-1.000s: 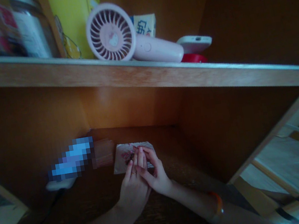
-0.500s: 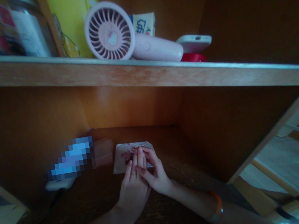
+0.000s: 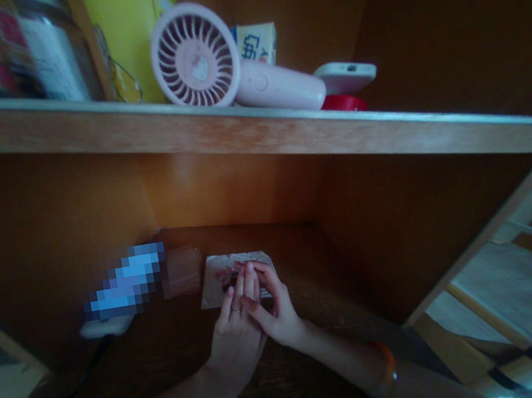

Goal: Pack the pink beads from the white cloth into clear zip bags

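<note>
A flat, pale sheet or packet [image 3: 215, 293] with a pink and dark print lies on the dark wooden surface [image 3: 296, 389]. My left hand [image 3: 238, 324], with a ring on one finger, rests over its near edge, the fingers stretched forward. From the right, my right hand [image 3: 279, 314] bends its fingers and thumb over the left hand's fingers and touches them near the tips. Whatever may be between the fingers is hidden and too dark to make out. Part of the printed sheet is covered by both hands.
Left of the sheet lie a clear, flat case [image 3: 182, 271] and a phone-like device [image 3: 125, 285], its screen blurred out, with a cable. The shelf [image 3: 255, 130] above carries a pink handheld fan [image 3: 196, 58], a small box [image 3: 259, 42], a white device [image 3: 347, 75] and a jar [image 3: 54, 54].
Both hands stay almost in the same place over the sheet; the right thumb shifts very slightly. The other things have not moved.
</note>
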A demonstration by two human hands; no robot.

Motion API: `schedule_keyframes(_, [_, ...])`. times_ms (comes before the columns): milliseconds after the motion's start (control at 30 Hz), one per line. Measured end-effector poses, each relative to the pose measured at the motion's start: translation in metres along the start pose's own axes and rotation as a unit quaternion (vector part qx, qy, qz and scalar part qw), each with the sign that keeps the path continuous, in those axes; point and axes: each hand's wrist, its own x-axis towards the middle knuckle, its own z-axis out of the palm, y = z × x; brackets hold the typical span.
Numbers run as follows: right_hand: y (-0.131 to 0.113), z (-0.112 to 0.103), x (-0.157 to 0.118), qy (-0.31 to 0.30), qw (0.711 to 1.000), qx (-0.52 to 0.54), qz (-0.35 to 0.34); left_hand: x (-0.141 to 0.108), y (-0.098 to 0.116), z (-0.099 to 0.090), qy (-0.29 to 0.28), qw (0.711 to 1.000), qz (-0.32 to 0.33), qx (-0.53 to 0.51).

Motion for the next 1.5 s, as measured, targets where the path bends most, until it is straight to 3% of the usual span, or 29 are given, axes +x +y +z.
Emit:
schedule_keyframes(933, [0.006,0.001,-0.006,0.03,0.996,-0.078,0.015,-0.002,-0.002,-0.001,-0.023,0.999,-0.002,-0.03])
schedule_keyframes(1167, [0.007,0.003,-0.008,0.049,0.983,-0.174,-0.007,0.001,-0.013,-0.004,-0.061,0.989,-0.023,-0.129])
schedule_keyframes(1267, [0.001,0.003,-0.01,0.034,0.963,-0.267,-0.022,0.005,-0.022,-0.006,-0.085,0.969,-0.043,-0.227])
schedule_keyframes(1333, [-0.005,0.004,-0.011,0.014,0.945,-0.326,-0.022,0.008,-0.027,-0.006,-0.068,0.944,-0.073,-0.314])
schedule_keyframes(1400, [-0.01,0.004,-0.011,-0.006,0.925,-0.38,-0.025,0.009,-0.029,-0.003,-0.037,0.905,-0.121,-0.406])
schedule_keyframes(1500, [-0.016,0.007,-0.011,-0.043,0.895,-0.442,-0.036,0.007,-0.03,0.005,-0.014,0.816,-0.241,-0.525])
